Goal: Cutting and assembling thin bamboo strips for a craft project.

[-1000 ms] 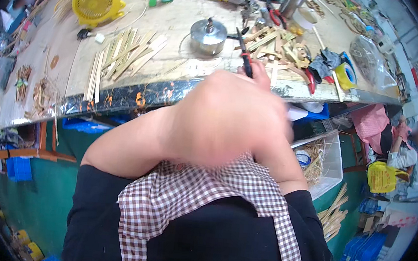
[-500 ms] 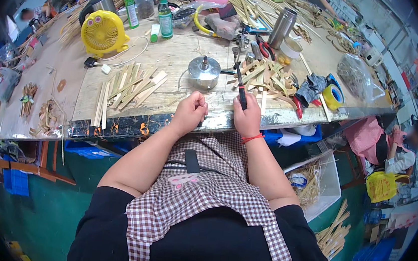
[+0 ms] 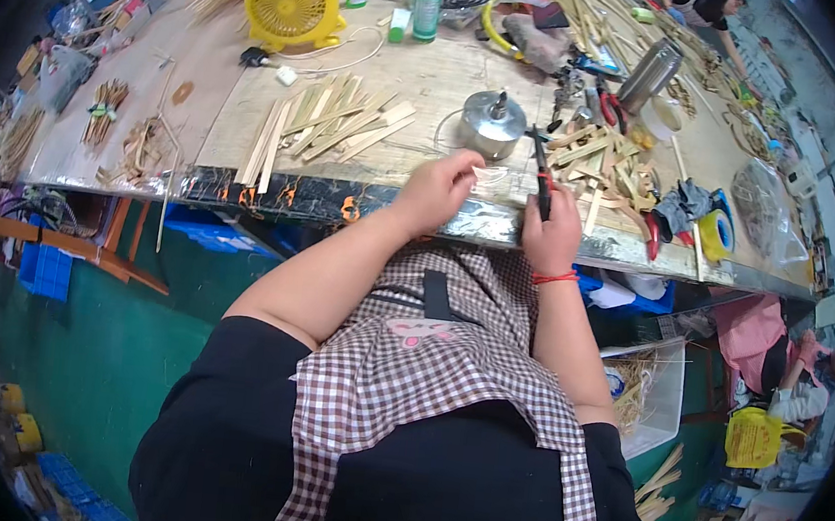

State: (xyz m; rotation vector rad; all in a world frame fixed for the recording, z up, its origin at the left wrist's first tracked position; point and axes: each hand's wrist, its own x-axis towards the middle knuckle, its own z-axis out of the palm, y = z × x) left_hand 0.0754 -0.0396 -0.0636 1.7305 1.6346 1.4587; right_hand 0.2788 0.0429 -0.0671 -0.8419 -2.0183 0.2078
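My left hand (image 3: 436, 194) is at the table's front edge, thumb and fingertips pinched together. A thin pale strip (image 3: 489, 174) shows at those fingertips, its far end hard to make out. In my right hand (image 3: 553, 231) a slim dark tool with red on its handle (image 3: 543, 177) is gripped, its narrow tip pointing away from me; its exact kind is unclear. Just beyond both hands stands a round metal spirit lamp (image 3: 492, 127) with a wick holder on top. Flat bamboo strips (image 3: 335, 122) lie to the left of it, and shorter bamboo pieces (image 3: 603, 160) are heaped to its right.
A yellow fan (image 3: 289, 5), a green bottle (image 3: 427, 5) and a steel flask (image 3: 651, 74) stand farther back. Red-handled pliers (image 3: 654, 235), a dark glove (image 3: 682, 204) and a tape roll (image 3: 716, 234) lie at right. Other people sit and work around the table.
The view has swung, so the table's contents appear farther right and higher. My left hand has gone from a loose fist to a pinch with the pale strip showing. The right hand keeps its tool.
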